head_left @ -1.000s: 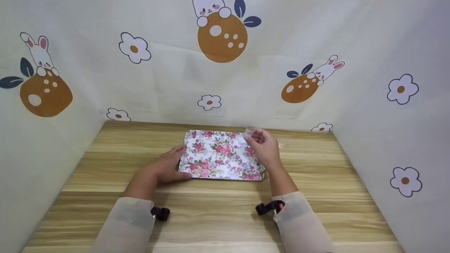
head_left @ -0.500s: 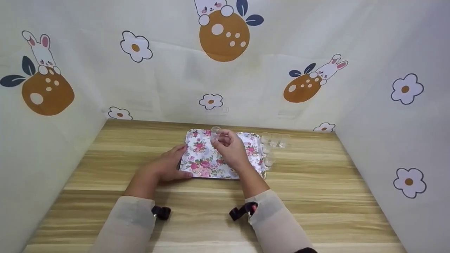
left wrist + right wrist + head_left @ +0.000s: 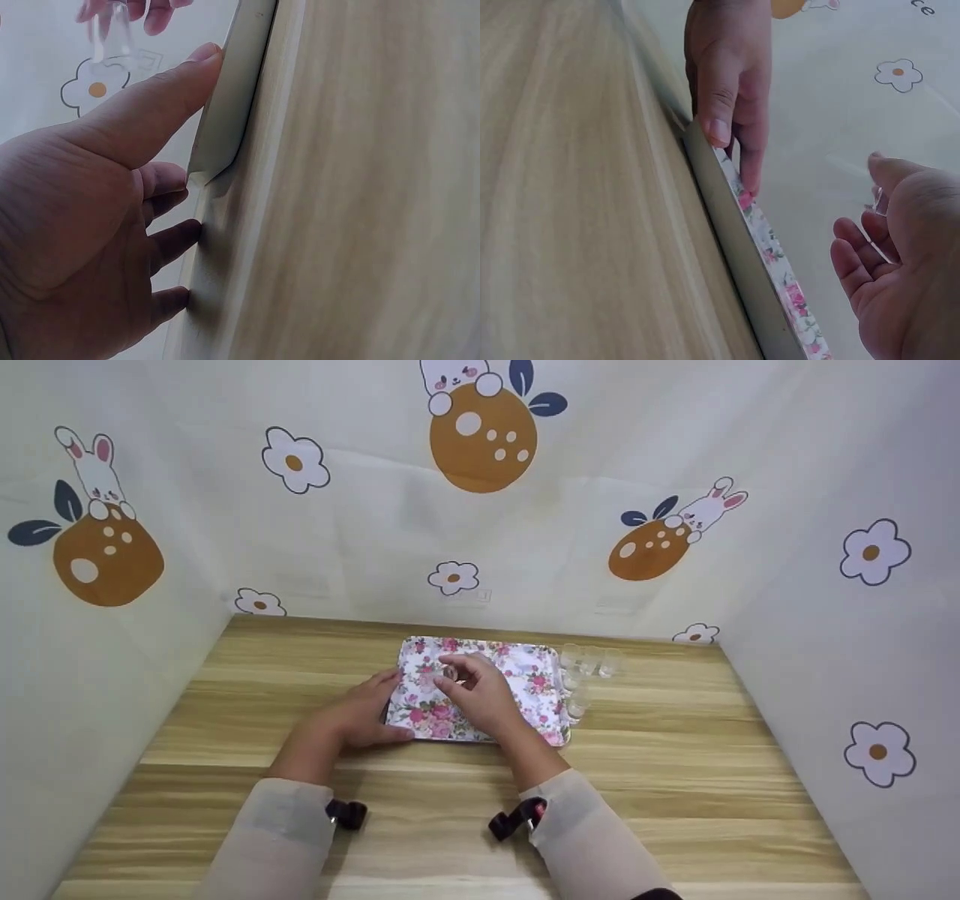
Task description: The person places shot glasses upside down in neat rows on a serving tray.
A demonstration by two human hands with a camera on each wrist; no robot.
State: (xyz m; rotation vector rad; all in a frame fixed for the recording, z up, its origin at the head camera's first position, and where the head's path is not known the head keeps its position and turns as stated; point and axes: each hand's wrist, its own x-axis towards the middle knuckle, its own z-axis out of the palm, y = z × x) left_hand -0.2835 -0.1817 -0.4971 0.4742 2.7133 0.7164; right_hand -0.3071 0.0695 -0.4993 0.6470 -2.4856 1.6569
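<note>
A white tray [image 3: 536,705] with a pink rose print lies on the wooden table. My left hand [image 3: 360,716] holds its near left corner, thumb on the near rim and fingers along the left side. Above the tray's middle, my right hand [image 3: 484,697] pinches a small clear cup [image 3: 110,34] between thumb and fingers. The cup is see-through and hard to make out in the head view; fingers partly hide it. Just beyond the tray's right side stand several more clear cups [image 3: 577,705], close together.
The wooden table [image 3: 675,780] extends around the tray on all sides. A pale cloth wall [image 3: 360,525] printed with rabbits, oranges and flowers closes off the back and both sides. A black wrist mount sits on each sleeve.
My right hand has carried the clear cup leftward from the tray's far right corner, then down toward its middle. The cups on the right have come into view. My left hand stays put.
</note>
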